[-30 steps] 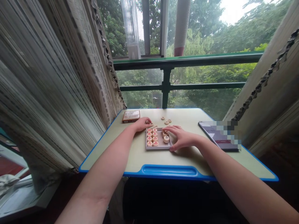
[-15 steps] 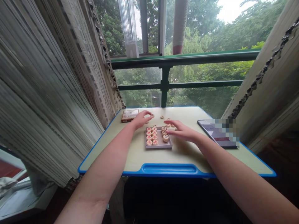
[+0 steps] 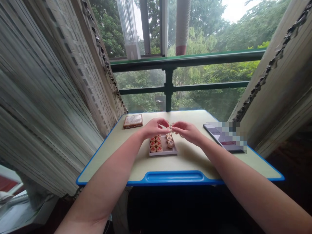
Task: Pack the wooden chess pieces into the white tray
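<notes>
A round wooden Chinese chess piece [image 3: 170, 128] with a dark character is pinched between the fingertips of both hands, just above the far edge of a shallow white box [image 3: 163, 154]. My left hand [image 3: 156, 127] reaches it from the left with thumb and fingers curved. From the right, my right hand [image 3: 187, 130] grips it with fingertips drawn together. Inside the box, pieces with red characters [image 3: 159, 149] fill the left side, and a column with dark characters [image 3: 170, 144] stands at the right. The hands cover the box's far end and most loose pieces behind it.
A flat brown-edged box [image 3: 133, 121] lies at the table's back left. At the right rests a phone or tablet [image 3: 224, 139], partly blurred out. The pale table [image 3: 109, 156] has a blue rim and a front groove [image 3: 174, 176]. Curtains hang on both sides.
My left hand has moved right from beyond the box, bringing a piece to the right hand. My right hand's fingers have closed from a spread pose. The view has shifted slightly.
</notes>
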Action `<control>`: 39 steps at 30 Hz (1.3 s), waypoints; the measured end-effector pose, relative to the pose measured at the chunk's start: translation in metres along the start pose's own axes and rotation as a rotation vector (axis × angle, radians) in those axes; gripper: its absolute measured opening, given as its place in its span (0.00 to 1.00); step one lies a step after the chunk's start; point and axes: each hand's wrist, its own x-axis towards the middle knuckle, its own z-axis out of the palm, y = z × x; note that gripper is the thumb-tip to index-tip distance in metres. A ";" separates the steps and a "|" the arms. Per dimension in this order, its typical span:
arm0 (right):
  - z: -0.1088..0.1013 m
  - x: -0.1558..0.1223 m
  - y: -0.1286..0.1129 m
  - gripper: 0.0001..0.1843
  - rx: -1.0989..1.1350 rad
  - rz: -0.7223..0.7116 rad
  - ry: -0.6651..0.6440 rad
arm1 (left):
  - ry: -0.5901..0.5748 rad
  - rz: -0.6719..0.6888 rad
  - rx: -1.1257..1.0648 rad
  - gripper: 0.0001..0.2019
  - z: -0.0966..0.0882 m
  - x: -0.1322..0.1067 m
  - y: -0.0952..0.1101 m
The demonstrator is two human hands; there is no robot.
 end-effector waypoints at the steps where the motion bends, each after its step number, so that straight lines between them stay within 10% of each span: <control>1: 0.000 0.000 -0.001 0.18 0.024 0.026 -0.010 | -0.009 0.000 0.006 0.18 0.001 0.000 0.000; 8: -0.004 -0.003 -0.008 0.15 0.081 0.156 -0.103 | -0.096 0.004 0.044 0.20 0.001 -0.001 0.002; 14: -0.013 -0.017 -0.024 0.11 -0.148 0.112 -0.483 | 0.089 0.007 0.051 0.21 -0.005 -0.001 -0.001; 39: -0.002 -0.019 -0.024 0.09 -0.569 -0.083 -0.443 | 0.154 -0.120 0.457 0.19 -0.023 0.003 -0.036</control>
